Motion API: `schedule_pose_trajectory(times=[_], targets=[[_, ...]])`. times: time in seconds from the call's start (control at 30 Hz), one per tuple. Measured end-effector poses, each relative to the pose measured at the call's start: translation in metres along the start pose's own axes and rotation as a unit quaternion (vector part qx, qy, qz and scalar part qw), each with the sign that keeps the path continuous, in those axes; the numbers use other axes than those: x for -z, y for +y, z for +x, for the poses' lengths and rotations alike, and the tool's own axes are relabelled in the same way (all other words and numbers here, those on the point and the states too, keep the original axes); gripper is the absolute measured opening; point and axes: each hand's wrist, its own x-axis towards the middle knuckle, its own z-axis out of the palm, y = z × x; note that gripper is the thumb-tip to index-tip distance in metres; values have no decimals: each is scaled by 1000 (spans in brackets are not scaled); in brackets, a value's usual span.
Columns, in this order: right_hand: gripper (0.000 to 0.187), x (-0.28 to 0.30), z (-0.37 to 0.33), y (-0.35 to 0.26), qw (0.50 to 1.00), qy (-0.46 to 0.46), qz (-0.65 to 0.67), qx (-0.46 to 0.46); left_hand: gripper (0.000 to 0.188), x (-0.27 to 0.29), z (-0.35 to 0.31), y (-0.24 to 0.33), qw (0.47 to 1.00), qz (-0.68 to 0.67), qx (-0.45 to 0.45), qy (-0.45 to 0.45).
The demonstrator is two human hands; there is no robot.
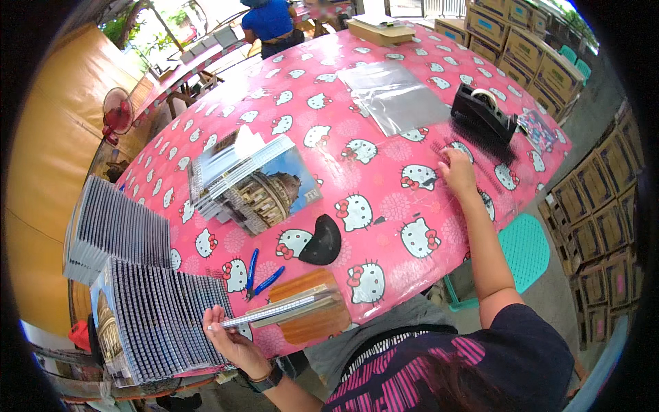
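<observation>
In my left hand point(235, 345), near the table's front edge, is a notebook point(278, 312) seen nearly edge-on, with a white edge. My fingers and thumb are closed round its left end. Below it lies a brown wood-look board point(316, 332) with rounded corners. My right hand point(458, 172) is stretched out to the right side of the table, its fingertips bent together at a thin black spiral binding coil point(489, 180). Blue-handled cutters point(263, 280) and a curved black piece point(321, 242) lie between the two hands.
Bound notebooks stand in stacks point(165, 319) at left; more with building covers point(264, 196) lie mid-table. Clear plastic sheets point(395, 99) and a black tape dispenser point(484, 113) sit farther back. A green stool point(523, 250), cartons point(535, 65) and another person point(269, 26) are beyond.
</observation>
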Motion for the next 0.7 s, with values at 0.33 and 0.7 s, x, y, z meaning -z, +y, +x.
schedule_pose_trajectory(times=[0.33, 0.7], targets=[[29, -18, 26, 56, 997, 14, 74, -3, 32, -19, 4, 3, 999, 1, 33, 7], [37, 94, -18, -126, 799, -240, 552, -13, 67, -57, -57, 31, 834, 457, -283, -129]])
